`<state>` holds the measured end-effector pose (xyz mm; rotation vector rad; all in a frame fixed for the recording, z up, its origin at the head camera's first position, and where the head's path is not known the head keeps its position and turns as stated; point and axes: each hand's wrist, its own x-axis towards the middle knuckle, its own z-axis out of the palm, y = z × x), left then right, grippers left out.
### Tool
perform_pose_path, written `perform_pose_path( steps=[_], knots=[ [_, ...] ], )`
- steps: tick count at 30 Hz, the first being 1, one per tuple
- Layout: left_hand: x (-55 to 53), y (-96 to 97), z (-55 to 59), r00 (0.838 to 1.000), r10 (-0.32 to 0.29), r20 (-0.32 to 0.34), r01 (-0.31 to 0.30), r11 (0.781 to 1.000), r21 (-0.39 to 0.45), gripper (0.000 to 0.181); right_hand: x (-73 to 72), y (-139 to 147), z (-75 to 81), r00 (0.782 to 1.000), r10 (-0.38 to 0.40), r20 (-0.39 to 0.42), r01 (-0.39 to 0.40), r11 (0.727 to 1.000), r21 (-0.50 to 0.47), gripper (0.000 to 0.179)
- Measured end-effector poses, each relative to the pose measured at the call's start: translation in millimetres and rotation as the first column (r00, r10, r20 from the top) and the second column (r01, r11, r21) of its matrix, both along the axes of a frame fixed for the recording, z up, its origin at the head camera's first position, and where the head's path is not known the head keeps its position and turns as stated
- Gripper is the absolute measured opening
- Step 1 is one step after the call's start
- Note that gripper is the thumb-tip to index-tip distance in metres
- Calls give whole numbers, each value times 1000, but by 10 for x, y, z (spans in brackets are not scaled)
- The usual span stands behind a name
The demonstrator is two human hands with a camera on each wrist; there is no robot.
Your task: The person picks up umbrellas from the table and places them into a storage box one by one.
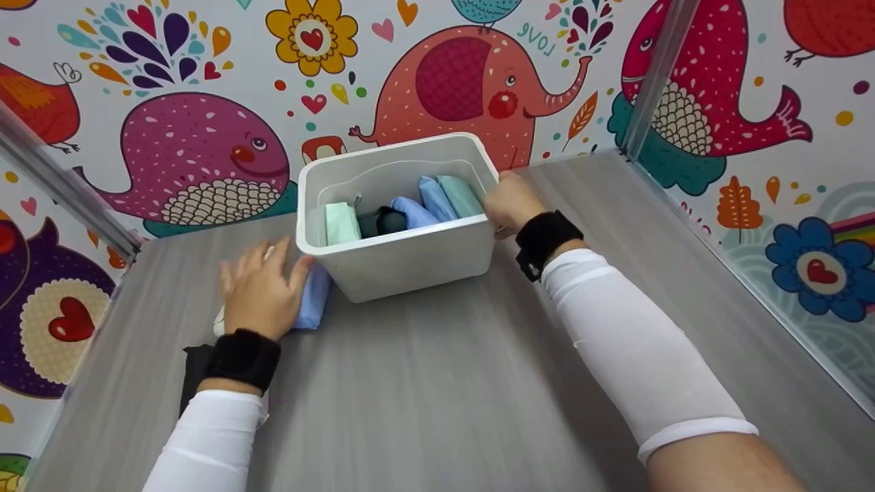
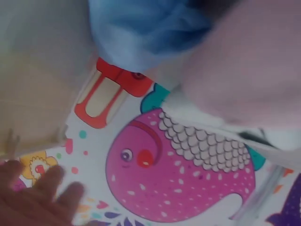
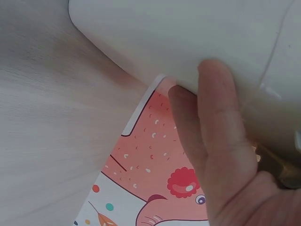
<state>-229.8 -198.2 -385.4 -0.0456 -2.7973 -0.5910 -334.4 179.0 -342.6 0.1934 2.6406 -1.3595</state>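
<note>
A white plastic bin [image 1: 417, 263] stands tilted on the grey table. My right hand [image 1: 513, 201] grips its right end near the rim; in the right wrist view, fingers [image 3: 217, 99] lie against the bin's outer wall. Inside are a mint-green pouch [image 1: 342, 223], a dark bundle [image 1: 383, 222], two blue packets [image 1: 437, 198] and a pale green packet [image 1: 459, 196]. My left hand [image 1: 263, 294], fingers spread, is at the bin's near left corner, over another blue packet [image 1: 314, 297] and a whitish thing [image 1: 219, 321], both partly hidden.
A black flat item [image 1: 196, 372] lies beneath my left wrist. Patterned panels [image 1: 205, 164] with cartoon animals close off the back and both sides, joined by metal corner posts [image 1: 660, 82]. The grey tabletop [image 1: 424, 383] stretches in front of the bin.
</note>
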Motion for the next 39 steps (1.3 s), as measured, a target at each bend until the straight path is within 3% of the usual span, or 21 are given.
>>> perform_pose_path(
  steps=[2,3,6,7,9,20,27,33,39],
  knots=[
    [70,-96,-32,989,87,118,-83,996,-33,79,10,-7,5,1000,-1,6,1,1000,-7,52],
    [103,-148,-48,975,121,189,-113,992,-53,82,15,-8,8,1000,-1,11,1,1000,-13,51],
    [189,-269,-92,911,188,366,-163,982,-98,90,19,-3,4,1000,-5,16,5,1000,-24,50],
    [214,-296,-103,896,193,401,-166,981,-100,91,21,1,2,1000,-6,17,6,1000,-29,50],
    [251,-331,-110,882,185,434,-157,983,-99,90,21,12,-4,1000,-10,15,10,999,-32,49],
    [299,-357,-90,859,81,506,24,980,-199,83,28,-2,1,1000,-16,17,17,999,-41,49],
    [319,-325,-100,841,84,534,55,969,-239,79,27,-3,-4,1000,-7,6,7,1000,-14,49],
    [313,-288,-147,850,94,518,76,952,-297,55,20,-1,-7,1000,0,-8,0,1000,18,48],
    [310,-247,-177,859,72,507,106,944,-313,38,28,4,-4,1000,0,4,0,1000,-13,47]
  ],
)
